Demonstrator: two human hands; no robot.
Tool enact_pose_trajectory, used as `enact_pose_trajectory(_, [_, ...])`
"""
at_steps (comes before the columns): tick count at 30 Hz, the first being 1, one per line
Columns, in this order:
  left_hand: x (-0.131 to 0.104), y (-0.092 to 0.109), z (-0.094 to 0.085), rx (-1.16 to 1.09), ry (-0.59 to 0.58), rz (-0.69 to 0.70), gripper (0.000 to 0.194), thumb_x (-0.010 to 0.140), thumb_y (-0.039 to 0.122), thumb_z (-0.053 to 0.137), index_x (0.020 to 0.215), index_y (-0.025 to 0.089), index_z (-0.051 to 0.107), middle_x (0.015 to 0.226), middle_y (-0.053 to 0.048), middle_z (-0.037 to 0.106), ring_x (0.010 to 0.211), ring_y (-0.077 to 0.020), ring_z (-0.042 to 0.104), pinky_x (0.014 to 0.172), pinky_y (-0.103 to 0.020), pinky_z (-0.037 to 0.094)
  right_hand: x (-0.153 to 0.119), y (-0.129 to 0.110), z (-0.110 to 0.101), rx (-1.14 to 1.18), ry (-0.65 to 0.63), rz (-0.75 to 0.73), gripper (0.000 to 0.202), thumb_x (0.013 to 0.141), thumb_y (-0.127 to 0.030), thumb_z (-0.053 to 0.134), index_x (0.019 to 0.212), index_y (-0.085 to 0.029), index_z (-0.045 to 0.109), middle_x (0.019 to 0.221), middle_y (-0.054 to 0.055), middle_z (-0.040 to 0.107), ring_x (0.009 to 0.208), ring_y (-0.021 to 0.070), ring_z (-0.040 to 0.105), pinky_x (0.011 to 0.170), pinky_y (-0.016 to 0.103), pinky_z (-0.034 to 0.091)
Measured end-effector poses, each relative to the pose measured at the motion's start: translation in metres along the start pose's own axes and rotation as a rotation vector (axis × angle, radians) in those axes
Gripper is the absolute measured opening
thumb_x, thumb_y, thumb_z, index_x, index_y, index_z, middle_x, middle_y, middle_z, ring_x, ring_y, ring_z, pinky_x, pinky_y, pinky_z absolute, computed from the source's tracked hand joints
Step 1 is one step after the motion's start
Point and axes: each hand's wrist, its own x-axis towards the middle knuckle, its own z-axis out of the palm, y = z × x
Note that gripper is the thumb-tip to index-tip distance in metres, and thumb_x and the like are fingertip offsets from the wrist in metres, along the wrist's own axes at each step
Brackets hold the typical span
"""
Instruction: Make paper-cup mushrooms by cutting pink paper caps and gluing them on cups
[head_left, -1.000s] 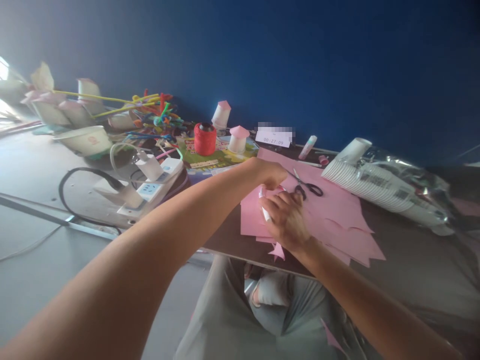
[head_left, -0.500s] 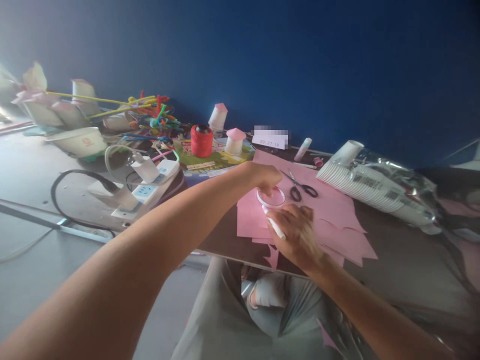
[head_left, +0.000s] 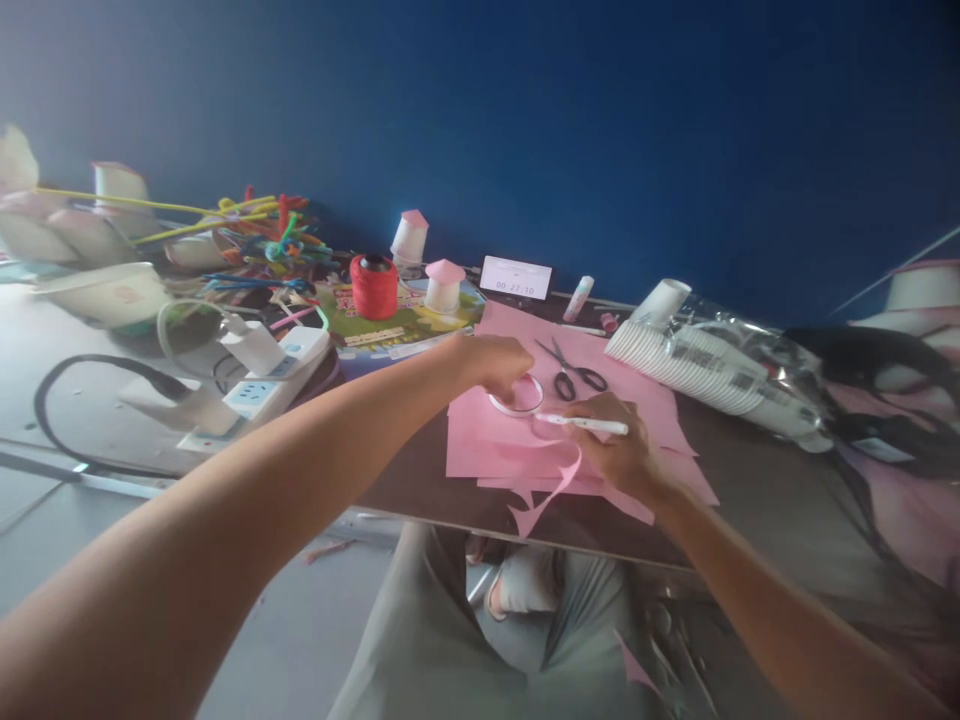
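Note:
My left hand (head_left: 504, 362) is closed, its fingers pressing on the far side of a white ring (head_left: 514, 411) that lies flat on pink paper (head_left: 472, 440). Whether the ring is a tape roll or something else I cannot tell. A white pen (head_left: 585, 424) rests in the closed fingers of my right hand (head_left: 619, 445), its tip pointing left beside the ring's near right edge. Just beyond the right hand lie scissors with black handles (head_left: 566, 375), blades spread. A curved pink paper offcut (head_left: 544, 505) reaches over the near edge of the sheets.
Sleeved paper cups (head_left: 682, 365) lie to the right. Behind stand a glue stick (head_left: 580, 298), a timer screen (head_left: 516, 278), a red thread spool (head_left: 373, 288) and a pink-roofed cup (head_left: 444, 288). A power strip (head_left: 262, 385) and colourful pipe cleaners (head_left: 281, 235) are at left.
My right hand has turned the pen from slanting toward me to nearly level, its tip at the ring's right. The left hand stays at the ring. The whole view has shifted slightly.

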Motion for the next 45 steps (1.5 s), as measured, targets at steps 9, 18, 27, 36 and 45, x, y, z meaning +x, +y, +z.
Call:
enact_pose_trajectory(9, [-0.008, 0.001, 0.003, -0.039, 0.053, 0.003, 0.046, 0.064, 0.038, 0.061, 0.106, 0.021, 0.057, 0.102, -0.01, 0.061, 0.085, -0.0231, 0.056, 0.069, -0.029, 0.04, 0.015, 0.019, -0.027, 0.119, 0.064, 0.393, 0.018, 0.076, -0.036, 0.059, 0.083, -0.02, 0.066, 0.081, 0.004, 0.069, 0.074, 0.019, 0.063, 0.067, 0.032, 0.047])
enact_pose_trajectory(18, [-0.009, 0.005, 0.001, -0.065, 0.031, -0.02, 0.05, 0.06, 0.043, 0.065, 0.104, 0.023, 0.058, 0.097, -0.008, 0.063, 0.084, -0.0222, 0.057, 0.068, -0.028, 0.041, 0.006, 0.002, -0.03, 0.255, 0.062, 0.463, 0.021, 0.075, -0.037, 0.059, 0.083, -0.018, 0.064, 0.073, 0.004, 0.068, 0.067, 0.0186, 0.062, 0.06, 0.03, 0.046])
enact_pose_trajectory(27, [-0.013, 0.011, -0.005, -0.055, 0.027, -0.043, 0.051, 0.059, 0.04, 0.063, 0.106, 0.021, 0.058, 0.103, -0.01, 0.063, 0.088, -0.0235, 0.056, 0.069, -0.028, 0.042, 0.012, -0.018, -0.036, 0.256, 0.031, 0.376, 0.019, 0.079, -0.035, 0.057, 0.086, -0.019, 0.063, 0.08, 0.005, 0.069, 0.074, 0.0193, 0.063, 0.068, 0.032, 0.048])
enact_pose_trajectory(36, [-0.009, 0.008, 0.001, -0.051, 0.054, -0.037, 0.05, 0.061, 0.047, 0.06, 0.104, 0.021, 0.058, 0.097, -0.01, 0.063, 0.08, -0.023, 0.058, 0.067, -0.029, 0.042, 0.008, -0.024, -0.026, 0.224, 0.054, 0.256, 0.015, 0.077, -0.033, 0.061, 0.086, -0.021, 0.064, 0.087, 0.005, 0.067, 0.083, 0.0215, 0.062, 0.076, 0.036, 0.048])
enact_pose_trajectory(45, [-0.012, 0.014, -0.002, 0.004, 0.041, -0.004, 0.049, 0.063, 0.043, 0.058, 0.106, 0.019, 0.057, 0.094, -0.012, 0.064, 0.08, -0.0256, 0.059, 0.067, -0.032, 0.043, 0.007, -0.023, -0.027, 0.221, 0.043, 0.278, 0.014, 0.078, -0.03, 0.061, 0.087, -0.02, 0.063, 0.086, 0.004, 0.066, 0.083, 0.0203, 0.061, 0.077, 0.035, 0.047])
